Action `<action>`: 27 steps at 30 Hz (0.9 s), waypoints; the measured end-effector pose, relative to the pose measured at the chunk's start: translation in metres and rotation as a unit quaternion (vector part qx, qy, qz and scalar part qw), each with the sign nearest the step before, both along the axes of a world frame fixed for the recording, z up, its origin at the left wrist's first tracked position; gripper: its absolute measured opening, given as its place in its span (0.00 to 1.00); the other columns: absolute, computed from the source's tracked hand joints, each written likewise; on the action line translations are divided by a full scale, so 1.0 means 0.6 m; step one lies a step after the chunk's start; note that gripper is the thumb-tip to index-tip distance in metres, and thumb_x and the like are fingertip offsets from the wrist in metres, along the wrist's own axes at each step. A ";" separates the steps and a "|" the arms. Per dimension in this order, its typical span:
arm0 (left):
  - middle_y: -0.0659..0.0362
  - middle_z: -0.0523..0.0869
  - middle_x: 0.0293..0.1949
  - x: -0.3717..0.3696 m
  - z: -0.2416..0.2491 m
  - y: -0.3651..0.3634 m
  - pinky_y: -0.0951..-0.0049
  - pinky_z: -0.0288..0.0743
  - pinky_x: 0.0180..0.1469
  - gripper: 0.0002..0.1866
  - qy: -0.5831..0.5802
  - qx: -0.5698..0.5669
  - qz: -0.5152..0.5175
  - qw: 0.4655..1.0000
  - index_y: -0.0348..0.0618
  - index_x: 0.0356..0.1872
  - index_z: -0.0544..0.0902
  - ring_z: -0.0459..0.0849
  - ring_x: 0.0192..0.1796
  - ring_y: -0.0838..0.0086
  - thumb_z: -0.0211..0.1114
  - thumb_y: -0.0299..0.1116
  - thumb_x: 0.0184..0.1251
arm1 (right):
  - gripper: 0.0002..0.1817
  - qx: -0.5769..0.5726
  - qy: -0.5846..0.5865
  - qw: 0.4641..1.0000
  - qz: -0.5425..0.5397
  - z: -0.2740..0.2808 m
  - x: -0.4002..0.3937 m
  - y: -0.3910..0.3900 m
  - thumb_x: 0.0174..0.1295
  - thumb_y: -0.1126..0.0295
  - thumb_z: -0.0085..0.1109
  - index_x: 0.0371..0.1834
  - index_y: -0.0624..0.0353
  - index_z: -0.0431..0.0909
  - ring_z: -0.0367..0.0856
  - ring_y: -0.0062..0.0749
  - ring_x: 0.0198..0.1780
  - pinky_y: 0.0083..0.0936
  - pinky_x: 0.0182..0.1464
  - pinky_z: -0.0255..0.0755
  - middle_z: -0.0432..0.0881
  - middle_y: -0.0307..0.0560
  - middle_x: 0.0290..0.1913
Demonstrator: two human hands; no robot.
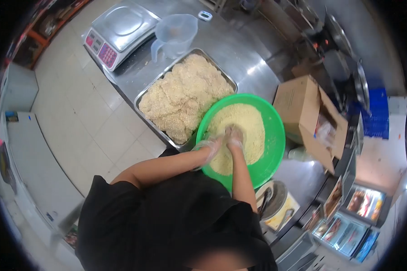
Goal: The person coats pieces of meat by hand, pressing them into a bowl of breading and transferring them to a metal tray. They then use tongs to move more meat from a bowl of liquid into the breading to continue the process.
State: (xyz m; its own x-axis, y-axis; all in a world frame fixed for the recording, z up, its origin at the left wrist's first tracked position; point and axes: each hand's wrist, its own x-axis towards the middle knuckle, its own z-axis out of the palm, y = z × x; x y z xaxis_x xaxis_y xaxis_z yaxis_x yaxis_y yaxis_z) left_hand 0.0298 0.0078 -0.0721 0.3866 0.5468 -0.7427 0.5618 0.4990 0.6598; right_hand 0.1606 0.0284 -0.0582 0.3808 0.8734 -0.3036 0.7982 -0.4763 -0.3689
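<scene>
In the head view a green plastic basin (276,135) holds pale yellow breading crumbs (251,119). My left hand (211,145), in a clear plastic glove, reaches over the basin's near left rim, its fingertips down at the crumbs. Their exact pose is blurred. Close beside it, my right hand (234,137), also gloved, has its fingers bunched and dipped into the crumbs. Whatever lies under those fingers is hidden. A metal tray (139,97) heaped with crumb-coated pieces (185,92) stands left of the basin, against it.
Behind the tray are a digital scale (122,29) and a clear measuring jug (176,34) on the steel table (253,67). An open cardboard box (298,108) sits right of the basin. Nearer on the right, tongs (266,198) lie on a round dark lid or plate (276,201).
</scene>
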 end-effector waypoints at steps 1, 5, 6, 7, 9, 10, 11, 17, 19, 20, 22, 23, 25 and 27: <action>0.47 0.60 0.71 -0.005 0.024 0.005 0.63 0.49 0.72 0.41 -0.006 -0.028 0.052 0.998 0.38 0.71 0.58 0.58 0.72 0.58 0.43 0.63 0.68 | 0.21 0.027 -0.006 1.000 0.008 -0.006 0.006 0.002 0.63 0.55 0.47 0.42 0.64 0.79 0.79 0.58 0.48 0.45 0.51 0.70 0.81 0.63 0.44; 0.47 0.59 0.72 -0.019 0.076 0.011 0.60 0.47 0.73 0.42 0.000 -0.012 0.057 0.998 0.39 0.71 0.58 0.55 0.74 0.56 0.40 0.64 0.67 | 0.23 0.064 -0.084 0.978 -0.181 0.090 0.038 -0.017 0.57 0.58 0.60 0.50 0.64 0.79 0.80 0.48 0.51 0.33 0.53 0.72 0.81 0.58 0.50; 0.47 0.59 0.72 -0.022 0.085 0.011 0.59 0.46 0.73 0.42 -0.001 -0.014 0.065 0.998 0.39 0.71 0.58 0.54 0.74 0.56 0.40 0.65 0.67 | 0.23 0.065 -0.085 0.980 -0.170 0.066 0.057 -0.025 0.57 0.58 0.60 0.50 0.64 0.79 0.80 0.48 0.51 0.33 0.53 0.72 0.81 0.58 0.50; 0.46 0.59 0.72 -0.021 0.089 0.010 0.59 0.46 0.73 0.43 0.002 -0.014 0.068 0.998 0.39 0.71 0.58 0.54 0.74 0.55 0.39 0.65 0.67 | 0.26 0.070 0.007 0.978 -0.194 0.019 0.083 -0.039 0.56 0.57 0.63 0.53 0.66 0.77 0.79 0.44 0.51 0.32 0.54 0.71 0.81 0.55 0.52; 0.46 0.58 0.72 -0.020 0.084 0.008 0.58 0.45 0.74 0.43 0.006 -0.015 0.072 0.997 0.39 0.71 0.58 0.53 0.75 0.55 0.39 0.66 0.67 | 0.31 0.070 0.097 0.969 -0.215 -0.002 0.089 -0.048 0.55 0.57 0.65 0.56 0.68 0.75 0.79 0.40 0.51 0.31 0.55 0.70 0.80 0.52 0.54; 0.47 0.58 0.72 -0.016 0.074 0.009 0.58 0.47 0.73 0.42 -0.005 -0.015 0.078 0.997 0.40 0.71 0.58 0.53 0.75 0.55 0.39 0.65 0.66 | 0.34 0.059 0.249 0.938 -0.234 0.020 0.072 -0.045 0.53 0.59 0.68 0.60 0.71 0.70 0.79 0.39 0.51 0.30 0.55 0.69 0.79 0.51 0.55; 0.47 0.57 0.73 -0.011 0.064 0.008 0.59 0.48 0.73 0.42 -0.017 -0.016 0.082 0.996 0.41 0.71 0.58 0.54 0.75 0.55 0.39 0.65 0.66 | 0.39 0.045 0.395 0.882 -0.251 0.034 0.063 -0.043 0.52 0.62 0.70 0.63 0.73 0.66 0.79 0.37 0.50 0.30 0.56 0.69 0.78 0.50 0.55; 0.49 0.63 0.70 -0.031 0.109 0.023 0.59 0.55 0.69 0.40 -0.063 -0.034 0.087 0.994 0.41 0.68 0.62 0.60 0.72 0.56 0.40 0.64 0.67 | 0.42 0.039 0.427 0.857 -0.285 0.040 0.057 -0.035 0.47 0.70 0.73 0.66 0.69 0.64 0.77 0.36 0.51 0.29 0.57 0.68 0.77 0.51 0.55; 0.49 0.65 0.69 -0.028 0.112 0.018 0.58 0.56 0.68 0.39 -0.053 -0.044 0.102 0.992 0.41 0.67 0.64 0.62 0.71 0.58 0.41 0.64 0.67 | 0.41 0.078 0.421 0.854 -0.296 0.034 0.058 -0.036 0.48 0.67 0.73 0.66 0.68 0.64 0.77 0.37 0.50 0.30 0.56 0.69 0.78 0.51 0.54; 0.50 0.67 0.68 -0.025 0.114 0.017 0.58 0.57 0.67 0.38 -0.043 -0.053 0.118 0.991 0.41 0.65 0.67 0.63 0.70 0.59 0.41 0.63 0.67 | 0.40 0.118 0.414 0.850 -0.304 0.034 0.061 -0.036 0.49 0.64 0.72 0.65 0.67 0.65 0.78 0.37 0.50 0.31 0.56 0.69 0.79 0.51 0.53; 0.50 0.67 0.68 -0.025 0.094 0.028 0.59 0.57 0.67 0.38 -0.055 -0.040 0.072 0.995 0.41 0.65 0.67 0.64 0.70 0.59 0.41 0.63 0.67 | 0.40 0.078 0.299 0.915 -0.259 0.035 0.067 -0.014 0.49 0.63 0.72 0.64 0.69 0.66 0.78 0.38 0.50 0.31 0.56 0.69 0.80 0.53 0.52; 0.50 0.67 0.68 -0.025 0.084 0.029 0.59 0.57 0.67 0.38 -0.064 -0.027 0.026 0.997 0.41 0.64 0.68 0.64 0.70 0.60 0.41 0.63 0.67 | 0.40 0.035 0.180 0.961 -0.207 0.036 0.068 -0.008 0.49 0.61 0.71 0.63 0.70 0.67 0.79 0.39 0.51 0.31 0.56 0.69 0.81 0.55 0.51; 0.50 0.66 0.68 -0.025 0.090 0.022 0.60 0.56 0.68 0.39 -0.065 -0.039 0.036 0.996 0.41 0.66 0.66 0.63 0.70 0.59 0.41 0.63 0.67 | 0.38 0.029 0.142 0.972 -0.183 0.104 0.039 -0.002 0.48 0.61 0.71 0.61 0.71 0.70 0.79 0.40 0.52 0.31 0.56 0.69 0.81 0.58 0.50; 0.49 0.65 0.69 -0.031 0.107 0.022 0.61 0.55 0.69 0.40 -0.065 -0.058 0.062 0.994 0.42 0.68 0.64 0.62 0.71 0.59 0.41 0.64 0.66 | 0.36 0.025 0.106 0.982 -0.156 0.143 0.029 -0.002 0.48 0.61 0.71 0.58 0.73 0.72 0.79 0.41 0.54 0.30 0.56 0.70 0.81 0.60 0.50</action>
